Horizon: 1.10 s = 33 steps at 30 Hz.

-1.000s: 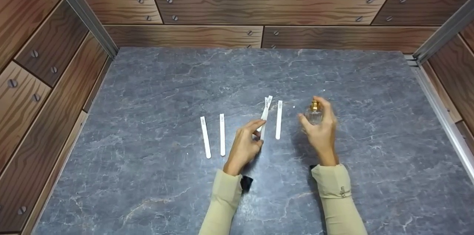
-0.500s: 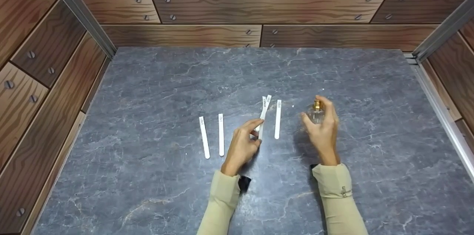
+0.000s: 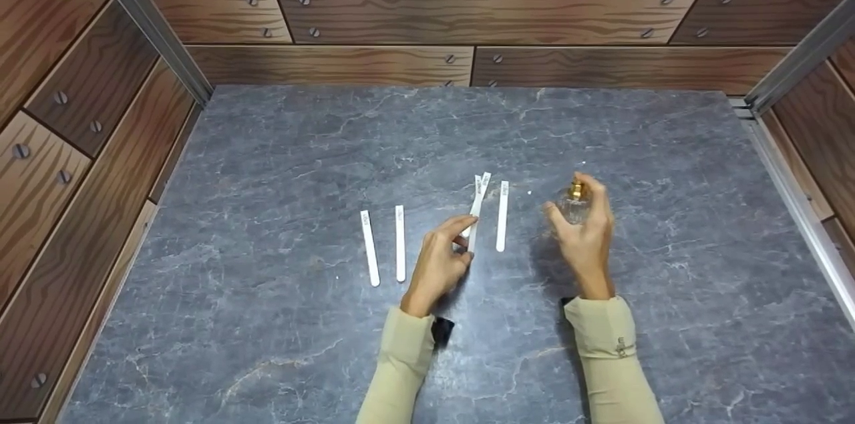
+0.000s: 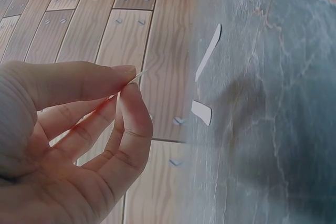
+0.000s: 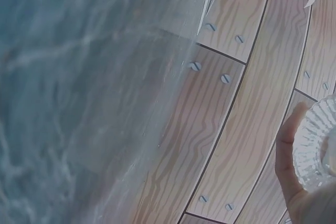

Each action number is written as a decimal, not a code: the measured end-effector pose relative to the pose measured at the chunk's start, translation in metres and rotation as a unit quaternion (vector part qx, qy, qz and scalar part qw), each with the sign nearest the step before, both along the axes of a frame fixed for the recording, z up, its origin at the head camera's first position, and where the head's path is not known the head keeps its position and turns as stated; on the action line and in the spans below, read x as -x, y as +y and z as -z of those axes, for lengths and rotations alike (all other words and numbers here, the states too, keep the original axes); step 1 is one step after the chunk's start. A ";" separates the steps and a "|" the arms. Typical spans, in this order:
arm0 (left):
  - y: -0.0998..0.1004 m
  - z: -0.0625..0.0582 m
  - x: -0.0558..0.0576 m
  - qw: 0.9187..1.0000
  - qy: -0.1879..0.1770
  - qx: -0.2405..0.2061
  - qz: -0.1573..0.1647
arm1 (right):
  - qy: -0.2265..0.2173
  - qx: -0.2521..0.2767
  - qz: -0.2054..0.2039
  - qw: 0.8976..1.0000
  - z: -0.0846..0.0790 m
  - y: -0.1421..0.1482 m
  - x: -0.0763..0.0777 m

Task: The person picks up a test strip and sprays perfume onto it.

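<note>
My left hand (image 3: 441, 265) pinches a white paper tester strip between thumb and fingertips; in the left wrist view this strip (image 4: 139, 75) shows nearly edge-on. From the head view, it overlaps another strip near the fingertips, and I cannot tell fully which end belongs to which. My right hand (image 3: 588, 237) holds up a clear ribbed glass perfume bottle (image 3: 573, 209) with a gold spray top (image 3: 577, 188), the index finger on that top. The right wrist view catches only part of the bottle (image 5: 313, 148) at its edge. A gap separates the bottle from the held strip.
Two tester strips, an outer one (image 3: 371, 250) and an inner one (image 3: 400, 244), lie left of my left hand. Another strip (image 3: 502, 217) lies between the hands. The grey marbled table (image 3: 300, 143) is bordered by wood-patterned walls (image 3: 374, 13) and metal rails (image 3: 801, 203).
The right hand and bottle have drifted slightly to the right, a little away from the strip. My left hand keeps its pinch and has hardly moved.
</note>
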<state>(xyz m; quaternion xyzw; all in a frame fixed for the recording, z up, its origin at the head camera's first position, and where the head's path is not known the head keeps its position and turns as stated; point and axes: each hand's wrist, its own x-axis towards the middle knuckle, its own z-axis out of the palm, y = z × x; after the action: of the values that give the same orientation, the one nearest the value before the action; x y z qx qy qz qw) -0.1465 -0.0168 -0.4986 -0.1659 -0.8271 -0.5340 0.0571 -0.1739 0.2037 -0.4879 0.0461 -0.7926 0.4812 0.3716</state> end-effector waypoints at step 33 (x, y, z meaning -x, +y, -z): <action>-0.017 0.001 0.028 0.997 -0.079 0.014 -0.012 | 0.015 0.013 -0.042 0.999 -0.009 0.006 0.002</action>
<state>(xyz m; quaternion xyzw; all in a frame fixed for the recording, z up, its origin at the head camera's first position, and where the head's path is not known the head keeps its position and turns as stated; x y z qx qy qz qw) -0.1747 -0.0340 -0.4993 -0.1142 -0.8382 -0.5332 -0.0048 -0.1760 0.2097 -0.4788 0.0816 -0.7779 0.5061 0.3633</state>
